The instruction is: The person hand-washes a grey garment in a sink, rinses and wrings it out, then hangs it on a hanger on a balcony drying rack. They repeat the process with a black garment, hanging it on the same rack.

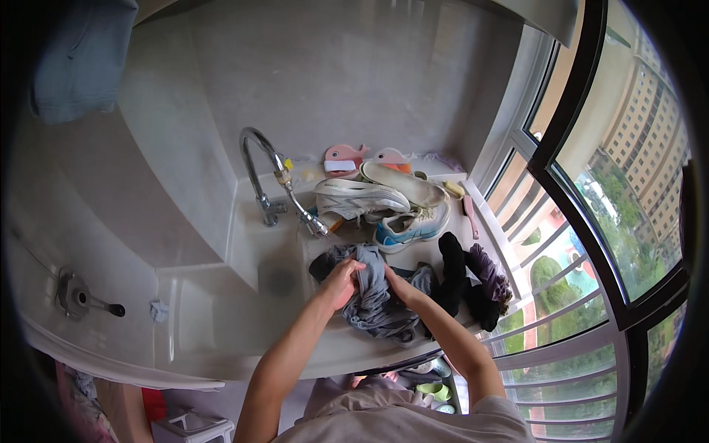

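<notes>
My left hand (343, 281) grips wet grey cloth (373, 290) bunched on the washboard side of a white sink (210, 326). Something pink shows under that palm; I cannot tell what it is. My right hand (400, 285) is at the other side of the same cloth, partly hidden by its folds, and its grip is unclear. Water runs from the chrome faucet (313, 220) just above the cloth. Black cloth items (453, 271) and a purple scrunched cloth (487, 266) lie right of my right hand.
Behind the cloth are a white sneaker (360, 198), a blue-and-white sneaker (412, 227) and an insole (407, 185). A pink brush (471, 216) lies on the right ledge. Whale-shaped soap holders (344, 155) stand against the wall. A barred window (554, 277) borders the right side.
</notes>
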`<move>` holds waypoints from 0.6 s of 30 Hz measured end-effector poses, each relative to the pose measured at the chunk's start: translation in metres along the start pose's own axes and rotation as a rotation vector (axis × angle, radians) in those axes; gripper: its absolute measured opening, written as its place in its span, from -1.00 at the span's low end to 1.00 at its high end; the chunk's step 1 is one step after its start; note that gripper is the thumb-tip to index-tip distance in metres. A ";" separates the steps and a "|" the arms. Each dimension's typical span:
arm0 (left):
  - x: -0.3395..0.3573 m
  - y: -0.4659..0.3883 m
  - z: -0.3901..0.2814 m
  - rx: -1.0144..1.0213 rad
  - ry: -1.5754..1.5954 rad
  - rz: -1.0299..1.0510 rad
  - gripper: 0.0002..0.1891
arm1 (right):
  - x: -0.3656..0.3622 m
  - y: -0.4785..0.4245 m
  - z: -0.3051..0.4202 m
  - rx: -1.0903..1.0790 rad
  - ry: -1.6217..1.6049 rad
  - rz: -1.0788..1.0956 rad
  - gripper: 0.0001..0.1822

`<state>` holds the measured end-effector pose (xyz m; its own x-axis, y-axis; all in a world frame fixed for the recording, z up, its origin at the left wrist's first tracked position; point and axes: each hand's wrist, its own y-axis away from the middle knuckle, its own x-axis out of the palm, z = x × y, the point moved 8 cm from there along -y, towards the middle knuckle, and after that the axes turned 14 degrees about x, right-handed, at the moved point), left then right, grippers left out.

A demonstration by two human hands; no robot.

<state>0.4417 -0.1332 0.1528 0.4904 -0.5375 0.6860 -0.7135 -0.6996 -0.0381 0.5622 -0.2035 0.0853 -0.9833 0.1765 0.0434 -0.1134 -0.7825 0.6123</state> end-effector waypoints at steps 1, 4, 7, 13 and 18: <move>0.032 0.000 -0.022 0.028 0.016 0.059 -0.70 | 0.011 0.016 0.015 -0.076 -0.381 0.276 -0.31; 0.065 -0.004 -0.065 0.118 0.043 0.112 -0.57 | 0.018 0.055 0.055 -0.183 -0.341 0.381 -0.07; 0.090 -0.002 -0.097 0.172 0.150 0.204 -0.58 | 0.018 0.092 0.087 -0.270 -0.440 0.536 -0.08; 0.011 -0.007 -0.110 0.266 -0.262 -0.042 -0.60 | -0.012 0.122 0.146 -0.494 0.223 -0.079 -0.42; -0.128 0.008 -0.014 -0.086 -0.329 -0.356 -0.64 | -0.018 0.068 0.106 -0.273 0.702 -0.073 -0.43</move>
<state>0.3662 -0.0639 0.0751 0.8332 -0.4022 0.3794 -0.5050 -0.8329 0.2262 0.5869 -0.1966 0.2100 -0.8213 -0.1168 -0.5585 -0.1231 -0.9195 0.3733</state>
